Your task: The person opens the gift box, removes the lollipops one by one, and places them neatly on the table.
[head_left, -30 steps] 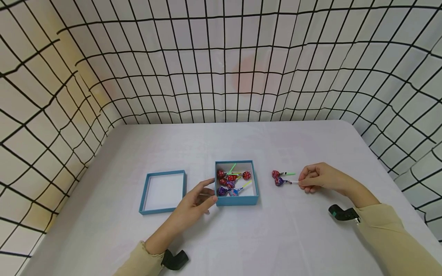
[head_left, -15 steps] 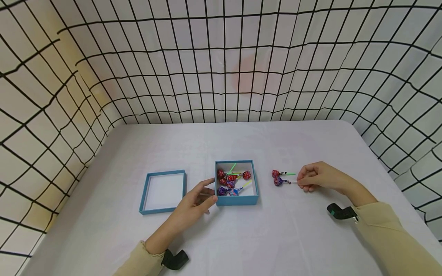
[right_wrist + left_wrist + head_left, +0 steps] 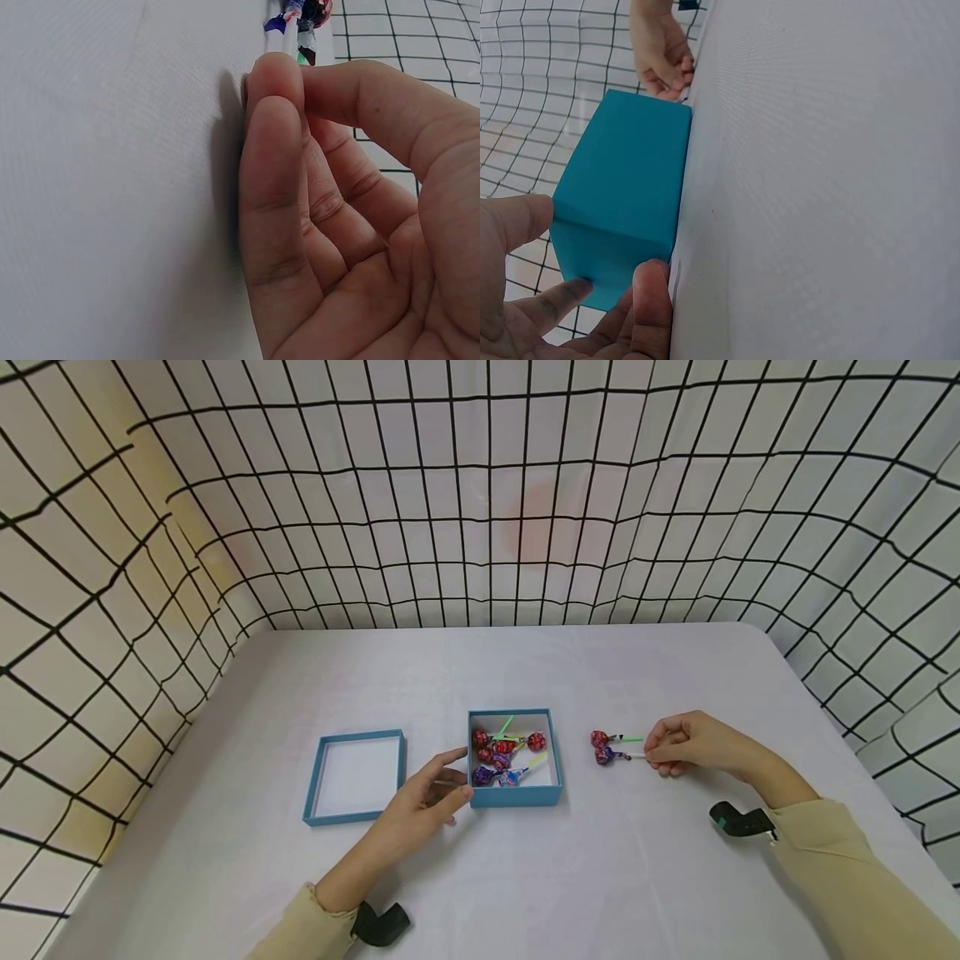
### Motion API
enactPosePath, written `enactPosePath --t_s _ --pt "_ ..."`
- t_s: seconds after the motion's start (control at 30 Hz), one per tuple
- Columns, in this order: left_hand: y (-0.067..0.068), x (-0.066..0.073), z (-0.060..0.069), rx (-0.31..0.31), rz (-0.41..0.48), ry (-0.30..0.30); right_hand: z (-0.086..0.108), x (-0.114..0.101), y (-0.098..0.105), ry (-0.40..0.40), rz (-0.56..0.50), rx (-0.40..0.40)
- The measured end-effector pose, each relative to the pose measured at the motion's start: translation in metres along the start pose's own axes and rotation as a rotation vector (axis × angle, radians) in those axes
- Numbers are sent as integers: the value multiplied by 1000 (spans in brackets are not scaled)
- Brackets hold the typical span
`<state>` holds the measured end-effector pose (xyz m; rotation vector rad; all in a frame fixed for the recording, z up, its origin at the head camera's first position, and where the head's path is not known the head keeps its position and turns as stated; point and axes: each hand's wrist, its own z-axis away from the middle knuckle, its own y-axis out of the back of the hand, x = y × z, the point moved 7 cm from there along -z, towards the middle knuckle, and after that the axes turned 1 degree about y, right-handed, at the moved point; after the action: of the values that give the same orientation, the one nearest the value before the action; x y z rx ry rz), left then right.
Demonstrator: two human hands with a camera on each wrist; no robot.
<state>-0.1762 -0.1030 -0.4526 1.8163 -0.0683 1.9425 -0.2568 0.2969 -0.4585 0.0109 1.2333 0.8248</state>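
Observation:
A blue box [image 3: 515, 797] with several wrapped lollipops inside stands mid-table. My left hand [image 3: 411, 814] touches its left side with spread fingers; the left wrist view shows fingertips against the blue box [image 3: 626, 169]. To the right, my right hand [image 3: 693, 747] pinches the white stick of a purple-wrapped lollipop [image 3: 603, 755]. Just behind that one lies a red-wrapped lollipop [image 3: 598, 738] with a green stick. In the right wrist view, thumb and fingers of the right hand [image 3: 330, 195] meet on the white stick, its wrapper [image 3: 289, 16] beyond them.
Left of the box lies a shallow blue-rimmed lid [image 3: 343, 819], its white inside facing up. Both stand on a white-covered table [image 3: 585, 877]. A black grid on pale walls [image 3: 487, 493] surrounds the table's back and sides.
The right hand has shifted very slightly left with the stick pinched, and the purple lollipop barely moved. The left hand remains at the box.

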Motion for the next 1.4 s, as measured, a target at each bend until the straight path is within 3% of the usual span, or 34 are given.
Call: enactPosePath --t_s 0.4,0.8,1.03,1.4 --pt "0 -1 -1 -5 4 -4 3 -2 5 -16 -1 5" --pt "-1 -1 0 -4 3 -10 7 -27 14 9 71 30" --pt "-1 -1 0 -1 0 -7 1 -48 15 41 113 30" --pt "-1 0 0 -7 0 -10 -10 -98 8 88 172 9"
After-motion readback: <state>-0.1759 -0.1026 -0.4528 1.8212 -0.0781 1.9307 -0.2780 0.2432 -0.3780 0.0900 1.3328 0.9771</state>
